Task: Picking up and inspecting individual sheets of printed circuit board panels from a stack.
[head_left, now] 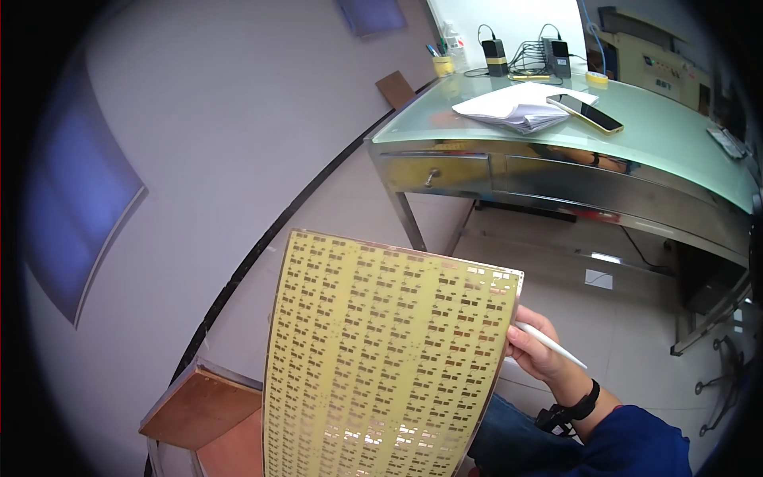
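Note:
A large yellow circuit board panel [381,342], patterned with rows of small copper-coloured pads, stands tilted in front of me. My right hand [539,343] grips its right edge between thumb and fingers. A slim white pen-like stick [551,345] is also tucked in that hand, pointing down to the right. Around my right wrist is a black band [586,401], below it a blue sleeve. My left hand is out of view; the panel's lower end runs past the picture's bottom edge.
Behind the panel stands a metal desk with a glass top [421,123], bearing papers [517,107], a phone [586,113], a pen cup [442,65] and black chargers [494,57]. Copper-coloured boards [203,405] sit at lower left beside the wall. Chair legs [723,389] show at right.

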A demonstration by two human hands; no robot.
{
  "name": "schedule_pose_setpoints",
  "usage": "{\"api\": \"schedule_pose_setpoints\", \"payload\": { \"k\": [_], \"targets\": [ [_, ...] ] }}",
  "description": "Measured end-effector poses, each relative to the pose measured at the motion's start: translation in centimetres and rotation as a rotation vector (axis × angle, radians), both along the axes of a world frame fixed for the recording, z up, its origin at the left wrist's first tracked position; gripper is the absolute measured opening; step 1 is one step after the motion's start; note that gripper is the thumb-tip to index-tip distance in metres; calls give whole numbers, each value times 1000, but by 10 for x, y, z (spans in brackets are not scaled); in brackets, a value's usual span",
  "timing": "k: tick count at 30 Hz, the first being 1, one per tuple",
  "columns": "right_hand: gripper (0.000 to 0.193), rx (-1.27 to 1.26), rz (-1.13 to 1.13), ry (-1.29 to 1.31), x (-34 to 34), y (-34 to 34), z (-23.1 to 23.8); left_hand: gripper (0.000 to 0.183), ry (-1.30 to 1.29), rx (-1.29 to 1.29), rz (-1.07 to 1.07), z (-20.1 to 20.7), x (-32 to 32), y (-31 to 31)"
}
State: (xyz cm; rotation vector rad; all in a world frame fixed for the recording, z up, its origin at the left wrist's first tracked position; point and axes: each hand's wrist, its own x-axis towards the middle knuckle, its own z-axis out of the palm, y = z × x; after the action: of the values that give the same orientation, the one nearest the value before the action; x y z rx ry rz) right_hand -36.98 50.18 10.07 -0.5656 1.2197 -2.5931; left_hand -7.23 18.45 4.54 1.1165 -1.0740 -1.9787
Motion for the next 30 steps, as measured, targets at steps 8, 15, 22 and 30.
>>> {"api": "schedule_pose_setpoints", "payload": {
  "k": [8, 15, 22, 30],
  "targets": [
    [32, -52, -214, -55, -16, 21, -11, 69, 1, -53, 58, 23, -12, 9],
    [30, -87, -245, -59, -18, 26, -14, 68, -7, -39, 111, 24, -11, 5],
    [31, 34, -271, -77, -41, 45, -4, 65, 23, -62, 154, 45, -14, 3],
    [13, 620, -341, 216, -56, 59, 12, 50, -280, -825, 138, 62, 5, -23]
  ]
}}
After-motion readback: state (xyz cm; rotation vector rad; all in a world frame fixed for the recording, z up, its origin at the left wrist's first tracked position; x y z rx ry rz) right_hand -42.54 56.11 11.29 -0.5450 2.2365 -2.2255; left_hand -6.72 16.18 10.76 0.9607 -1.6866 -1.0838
